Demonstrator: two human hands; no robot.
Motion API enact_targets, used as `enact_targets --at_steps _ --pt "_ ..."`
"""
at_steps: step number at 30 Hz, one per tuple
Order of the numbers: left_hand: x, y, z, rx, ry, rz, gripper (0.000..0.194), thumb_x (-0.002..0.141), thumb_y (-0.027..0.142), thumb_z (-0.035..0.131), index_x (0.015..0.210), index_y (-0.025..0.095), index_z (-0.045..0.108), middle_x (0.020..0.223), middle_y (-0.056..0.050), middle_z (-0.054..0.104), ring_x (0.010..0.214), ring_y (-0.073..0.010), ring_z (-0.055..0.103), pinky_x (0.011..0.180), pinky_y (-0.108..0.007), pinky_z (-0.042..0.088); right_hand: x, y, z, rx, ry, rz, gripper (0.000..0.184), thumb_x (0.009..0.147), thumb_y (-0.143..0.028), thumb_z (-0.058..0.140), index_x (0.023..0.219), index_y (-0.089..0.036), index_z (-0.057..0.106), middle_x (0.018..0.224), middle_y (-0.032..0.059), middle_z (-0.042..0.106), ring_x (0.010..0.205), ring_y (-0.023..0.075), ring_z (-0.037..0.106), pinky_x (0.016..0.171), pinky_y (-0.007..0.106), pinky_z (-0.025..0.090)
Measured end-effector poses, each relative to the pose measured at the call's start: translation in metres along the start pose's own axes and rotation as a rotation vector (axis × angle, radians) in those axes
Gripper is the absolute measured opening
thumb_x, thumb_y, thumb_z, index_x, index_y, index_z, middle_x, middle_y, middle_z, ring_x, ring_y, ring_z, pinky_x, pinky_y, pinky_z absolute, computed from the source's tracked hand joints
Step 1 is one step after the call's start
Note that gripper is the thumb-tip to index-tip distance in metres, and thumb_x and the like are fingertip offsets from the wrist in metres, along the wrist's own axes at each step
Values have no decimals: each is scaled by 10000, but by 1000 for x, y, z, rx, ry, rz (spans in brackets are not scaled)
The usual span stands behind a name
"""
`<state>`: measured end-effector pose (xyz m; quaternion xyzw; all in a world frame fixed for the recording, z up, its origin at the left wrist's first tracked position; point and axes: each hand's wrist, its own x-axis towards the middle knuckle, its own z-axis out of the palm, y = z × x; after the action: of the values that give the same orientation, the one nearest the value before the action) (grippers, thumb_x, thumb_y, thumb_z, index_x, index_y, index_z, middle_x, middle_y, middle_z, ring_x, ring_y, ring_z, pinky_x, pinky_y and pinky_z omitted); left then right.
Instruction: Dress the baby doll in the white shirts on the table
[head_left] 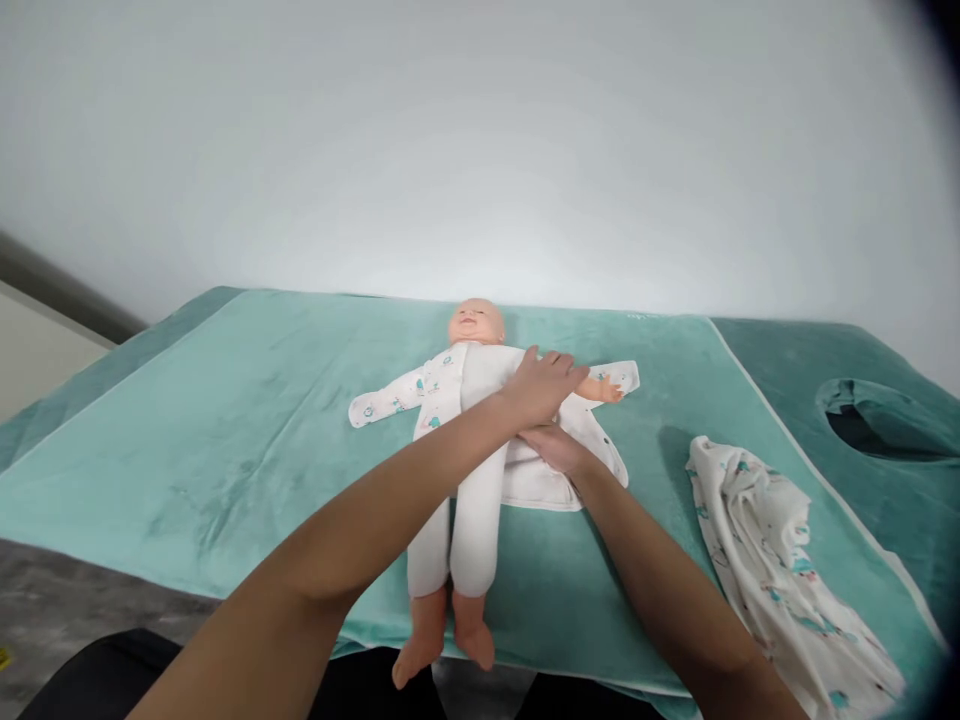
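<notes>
A baby doll (pixel 480 515) in a white bodysuit and leggings lies on its back, head away from me. A white printed baby jacket (pixel 444 385) is spread open under it, with one sleeve covering the doll's arm on the left side. My left hand (pixel 544 385) reaches across the doll's chest, its fingers closed over the doll's other arm (pixel 604 388). That bare forearm lies on top of the jacket's other sleeve (pixel 628 373). Below my left wrist, my right hand (pixel 555 445) rests by the doll's side against the jacket; its fingertips are hidden.
A crumpled white printed baby garment (pixel 780 570) lies to the right on the green table cover (pixel 225 430). Farther right, the padded surface has an oval hole (pixel 885 425). A pale wall (pixel 480 150) stands behind the table.
</notes>
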<state>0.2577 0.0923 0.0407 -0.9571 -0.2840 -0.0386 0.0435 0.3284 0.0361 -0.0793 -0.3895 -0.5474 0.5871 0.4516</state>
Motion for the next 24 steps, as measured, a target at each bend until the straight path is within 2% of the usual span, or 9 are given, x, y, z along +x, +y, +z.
enact_targets --at_steps 4,6,8,10,12,16,19,22,24 --pt "20 -15 -12 47 -176 -38 342 873 56 495 1174 199 573 1085 -112 655 958 -250 643 766 -363 422 -9 -17 -2 208 -181 -28 594 803 -398 752 1365 -356 565 1520 -3 502 1444 218 409 1176 419 365" --pt "18 -25 -14 65 -157 -69 334 876 76 508 1183 198 555 1086 -103 655 950 -246 646 723 -343 416 -13 -28 -11 192 -209 -67 649 805 -381 762 1409 -384 526 1561 -8 452 1478 215 361 1176 429 358" --pt "12 -33 -12 97 -110 -101 328 882 110 529 1199 192 535 1089 -98 655 973 -255 641 729 -347 416 -17 -38 -26 99 -188 -83 552 816 -399 754 1343 -348 600 1494 28 535 1430 236 434 1142 449 387" --pt "5 -36 -8 126 -92 -102 318 887 144 549 1202 186 529 1094 -98 656 993 -267 634 755 -363 420 -20 -47 -46 -49 -94 -77 382 827 -432 731 1180 -288 703 1323 63 665 1283 258 573 1050 444 456" --pt "0 -35 -5 145 -87 -92 315 889 179 572 1201 179 531 1106 -105 653 1011 -279 628 778 -381 421 -22 -53 -63 -266 94 -38 273 845 -454 685 1008 -242 741 1125 72 736 1111 252 649 928 401 501" --pt "-4 -33 -8 169 -72 -111 347 886 229 604 1217 156 527 1125 -126 644 1016 -293 620 774 -390 417 -24 -57 -79 -841 511 93 254 831 -449 652 791 -201 684 902 73 722 898 226 641 750 319 449" --pt "-7 -34 -14 196 -73 -103 332 883 210 587 1207 159 531 1114 -123 645 1000 -291 616 755 -384 405 -23 -53 -78 -1026 517 196 300 784 -495 686 727 -206 631 787 57 687 780 210 609 660 295 378" --pt "-11 -36 -19 222 -106 -73 311 883 177 562 1193 184 541 1088 -113 649 992 -281 611 751 -376 390 -22 -48 -82 -827 422 205 313 726 -470 721 624 -211 578 650 29 631 723 203 587 643 289 369" --pt "-14 -37 -21 244 -119 -42 314 882 181 562 1195 194 552 1069 -115 649 985 -285 609 742 -375 382 -22 -45 -89 -411 467 146 256 706 -425 721 652 -211 591 644 13 632 734 204 599 664 289 410"
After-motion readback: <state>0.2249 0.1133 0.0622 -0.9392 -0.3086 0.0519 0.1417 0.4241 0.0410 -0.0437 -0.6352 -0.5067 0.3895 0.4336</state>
